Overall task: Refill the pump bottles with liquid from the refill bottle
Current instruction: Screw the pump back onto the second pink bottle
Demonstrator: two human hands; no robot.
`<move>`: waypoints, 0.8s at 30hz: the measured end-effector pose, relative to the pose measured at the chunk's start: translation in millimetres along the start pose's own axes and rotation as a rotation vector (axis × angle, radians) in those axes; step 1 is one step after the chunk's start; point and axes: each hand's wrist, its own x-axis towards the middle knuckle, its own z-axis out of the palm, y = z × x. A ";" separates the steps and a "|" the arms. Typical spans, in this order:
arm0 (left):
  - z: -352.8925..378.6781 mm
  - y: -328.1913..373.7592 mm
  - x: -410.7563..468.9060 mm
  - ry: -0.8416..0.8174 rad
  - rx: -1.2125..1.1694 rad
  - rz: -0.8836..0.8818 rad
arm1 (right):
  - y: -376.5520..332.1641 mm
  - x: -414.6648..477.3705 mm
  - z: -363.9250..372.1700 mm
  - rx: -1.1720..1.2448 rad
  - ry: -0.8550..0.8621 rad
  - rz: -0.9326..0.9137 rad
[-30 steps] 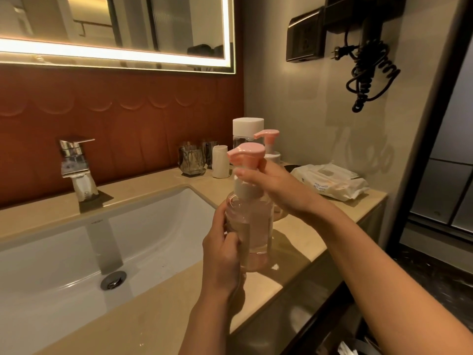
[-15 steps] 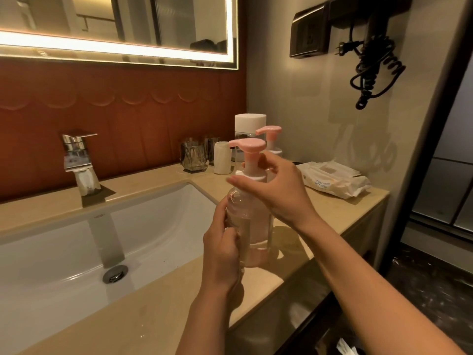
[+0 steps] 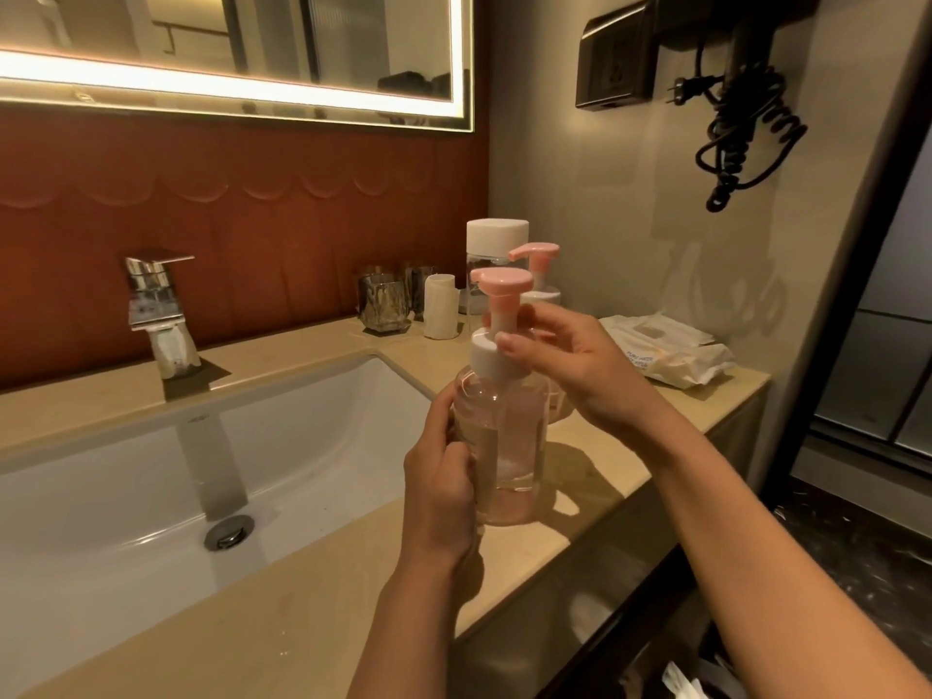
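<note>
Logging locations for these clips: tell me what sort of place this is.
Most likely a hotel bathroom: a sink with a faucet under a lit mirror, and a wall-mounted hair dryer.

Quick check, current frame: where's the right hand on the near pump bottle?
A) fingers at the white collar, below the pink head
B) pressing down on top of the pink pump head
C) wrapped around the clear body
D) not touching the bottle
A: the right hand has its fingertips at the white collar, under the pink pump head, while the left hand holds the body of the near pump bottle.
</note>
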 end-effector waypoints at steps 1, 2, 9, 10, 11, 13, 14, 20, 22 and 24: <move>-0.2 0.0 0.0 0.003 0.004 0.002 | -0.6 1.1 1.4 -0.005 0.025 -0.003; -0.3 0.1 0.2 0.002 0.006 0.005 | -1.3 1.6 3.5 -0.019 0.059 0.000; 1.0 3.1 -0.9 0.003 -0.016 -0.004 | 4.8 2.6 21.5 -0.390 0.376 0.012; 0.8 2.7 -0.6 0.003 -0.018 -0.003 | 3.4 1.4 20.1 -0.426 0.368 -0.011; 0.6 1.9 -0.7 0.000 -0.019 -0.002 | 3.9 0.7 18.1 -0.406 0.339 -0.033; 0.1 -0.1 0.0 0.000 -0.020 -0.001 | 3.0 -0.7 13.3 -0.212 0.223 -0.047; -0.1 -0.8 0.4 0.001 -0.018 0.000 | 2.5 -1.5 10.6 -0.096 0.143 -0.036; 0.1 -0.9 0.9 0.005 0.001 0.002 | 8.0 -1.4 -0.2 0.161 -0.073 0.038; 0.5 -1.2 0.9 0.003 -0.002 0.002 | 9.1 -1.0 3.3 0.169 -0.003 0.037; 0.3 -0.8 0.7 0.005 0.001 0.003 | 10.2 0.6 8.8 0.137 0.096 0.032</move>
